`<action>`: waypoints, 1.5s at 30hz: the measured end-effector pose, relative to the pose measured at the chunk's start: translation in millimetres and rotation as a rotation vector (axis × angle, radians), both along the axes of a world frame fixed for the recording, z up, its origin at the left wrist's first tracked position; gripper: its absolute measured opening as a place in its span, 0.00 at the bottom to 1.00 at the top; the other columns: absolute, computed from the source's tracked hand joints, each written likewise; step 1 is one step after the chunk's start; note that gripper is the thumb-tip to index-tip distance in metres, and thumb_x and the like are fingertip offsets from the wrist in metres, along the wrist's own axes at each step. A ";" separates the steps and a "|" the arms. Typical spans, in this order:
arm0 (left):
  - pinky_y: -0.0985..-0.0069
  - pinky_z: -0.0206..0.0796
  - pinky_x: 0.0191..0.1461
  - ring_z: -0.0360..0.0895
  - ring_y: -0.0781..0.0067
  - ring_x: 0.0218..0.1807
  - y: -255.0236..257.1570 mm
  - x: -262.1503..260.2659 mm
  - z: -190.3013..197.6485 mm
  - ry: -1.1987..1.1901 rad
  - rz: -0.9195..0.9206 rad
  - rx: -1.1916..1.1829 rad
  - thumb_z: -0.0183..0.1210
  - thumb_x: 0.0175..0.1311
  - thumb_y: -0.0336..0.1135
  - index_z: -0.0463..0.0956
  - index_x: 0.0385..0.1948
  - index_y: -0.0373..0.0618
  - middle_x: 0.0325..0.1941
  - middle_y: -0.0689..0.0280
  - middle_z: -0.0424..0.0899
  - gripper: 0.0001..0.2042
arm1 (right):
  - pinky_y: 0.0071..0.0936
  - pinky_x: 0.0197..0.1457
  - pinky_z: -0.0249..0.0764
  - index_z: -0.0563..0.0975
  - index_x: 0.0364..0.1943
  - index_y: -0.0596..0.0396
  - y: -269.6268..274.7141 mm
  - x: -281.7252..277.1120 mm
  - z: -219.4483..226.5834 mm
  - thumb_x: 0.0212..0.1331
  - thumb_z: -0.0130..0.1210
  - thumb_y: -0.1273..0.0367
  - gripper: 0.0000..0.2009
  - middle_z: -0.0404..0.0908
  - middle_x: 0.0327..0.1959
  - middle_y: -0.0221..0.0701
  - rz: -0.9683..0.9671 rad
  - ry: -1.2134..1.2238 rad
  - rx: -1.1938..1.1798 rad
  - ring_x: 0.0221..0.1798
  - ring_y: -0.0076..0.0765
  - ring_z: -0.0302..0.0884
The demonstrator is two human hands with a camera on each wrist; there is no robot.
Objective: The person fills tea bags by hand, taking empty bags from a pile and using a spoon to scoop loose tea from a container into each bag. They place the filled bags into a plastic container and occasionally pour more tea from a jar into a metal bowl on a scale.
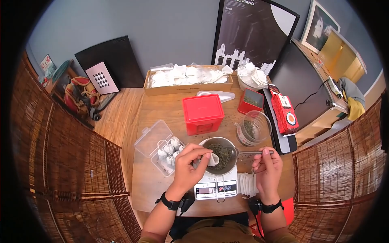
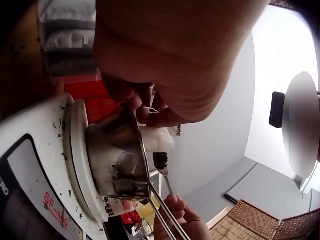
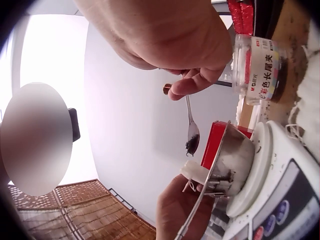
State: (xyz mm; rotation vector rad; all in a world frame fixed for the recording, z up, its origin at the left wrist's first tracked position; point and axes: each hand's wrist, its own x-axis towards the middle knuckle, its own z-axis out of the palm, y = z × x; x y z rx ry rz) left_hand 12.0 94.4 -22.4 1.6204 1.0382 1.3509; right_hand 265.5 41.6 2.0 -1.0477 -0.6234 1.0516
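Note:
My left hand pinches a small white tea bag at the left inner side of a metal bowl. In the bowl lie dark dry leaves. The bowl stands on a white kitchen scale. My right hand holds a metal spoon by its handle, right of the bowl. Dark leaves fill the spoon's tip, which hangs above the bowl beside the tea bag in the right wrist view. String shows by my left fingers.
Left of the bowl, an open plastic box holds several filled bags. Flat white bags lie right of the scale. Behind stand a red tin, a clear jar, a small red tin and a cardboard box of white bags.

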 end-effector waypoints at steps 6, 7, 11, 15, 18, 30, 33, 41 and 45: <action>0.85 0.64 0.38 0.74 0.87 0.37 -0.9 -0.1 -0.6 -0.024 0.001 -0.062 0.68 0.73 0.24 0.91 0.46 0.37 0.41 0.69 0.84 0.06 | 0.22 0.31 0.78 0.82 0.50 0.60 -3.3 -7.0 14.4 0.81 0.60 0.66 0.09 0.89 0.35 0.36 0.065 -0.026 0.021 0.28 0.27 0.85; 0.85 0.64 0.37 0.74 0.87 0.37 -1.0 0.0 -0.4 -0.024 0.002 -0.059 0.68 0.73 0.24 0.91 0.46 0.37 0.41 0.69 0.84 0.06 | 0.22 0.32 0.78 0.81 0.50 0.60 -3.7 -9.1 15.1 0.81 0.60 0.67 0.09 0.89 0.35 0.36 0.064 -0.072 0.020 0.28 0.27 0.85; 0.85 0.64 0.37 0.74 0.87 0.36 -0.4 -0.5 -3.2 -0.022 -0.010 -0.045 0.68 0.73 0.24 0.92 0.46 0.37 0.41 0.69 0.84 0.06 | 0.22 0.34 0.78 0.81 0.51 0.61 -5.5 -14.3 18.8 0.81 0.60 0.68 0.09 0.89 0.36 0.36 0.067 -0.200 0.045 0.30 0.26 0.85; 0.85 0.64 0.37 0.73 0.87 0.36 -0.9 -1.0 -1.8 -0.026 -0.022 -0.054 0.68 0.73 0.24 0.92 0.46 0.38 0.40 0.69 0.84 0.06 | 0.22 0.36 0.79 0.81 0.51 0.61 -8.9 -19.1 27.1 0.81 0.60 0.69 0.09 0.89 0.37 0.36 0.074 -0.306 0.076 0.31 0.25 0.85; 0.85 0.64 0.37 0.73 0.87 0.36 -1.1 -1.1 -1.3 -0.024 -0.021 -0.061 0.68 0.73 0.24 0.92 0.46 0.38 0.40 0.69 0.84 0.06 | 0.21 0.38 0.79 0.81 0.52 0.62 -10.9 -22.3 32.3 0.81 0.60 0.69 0.08 0.88 0.38 0.34 0.092 -0.395 0.096 0.33 0.23 0.84; 0.85 0.63 0.35 0.73 0.87 0.35 -1.2 0.2 0.8 -0.024 0.007 -0.073 0.68 0.74 0.25 0.92 0.47 0.37 0.39 0.70 0.85 0.06 | 0.21 0.39 0.80 0.81 0.50 0.64 -15.7 -29.6 49.7 0.79 0.60 0.74 0.05 0.87 0.39 0.34 0.132 -0.651 0.161 0.35 0.22 0.84; 0.85 0.63 0.35 0.73 0.88 0.35 -1.4 0.6 1.5 -0.031 0.009 -0.068 0.68 0.74 0.24 0.92 0.47 0.36 0.40 0.69 0.86 0.07 | 0.22 0.40 0.81 0.81 0.49 0.64 -17.1 -31.8 54.0 0.78 0.60 0.76 0.04 0.86 0.40 0.36 0.135 -0.732 0.210 0.35 0.24 0.85; 0.82 0.63 0.31 0.73 0.85 0.31 -0.2 3.3 -3.7 -0.080 0.047 -0.045 0.69 0.72 0.26 0.92 0.46 0.37 0.40 0.66 0.89 0.06 | 0.23 0.40 0.82 0.81 0.49 0.65 -18.8 -31.7 53.8 0.76 0.60 0.79 0.04 0.86 0.41 0.39 0.145 -0.860 0.279 0.35 0.27 0.86; 0.83 0.66 0.34 0.76 0.85 0.33 0.0 0.8 -8.5 -0.086 0.018 -0.083 0.67 0.74 0.25 0.91 0.48 0.35 0.42 0.65 0.88 0.07 | 0.23 0.41 0.83 0.81 0.49 0.66 -19.7 -35.0 57.0 0.76 0.60 0.79 0.04 0.86 0.41 0.39 0.149 -0.826 0.268 0.36 0.27 0.87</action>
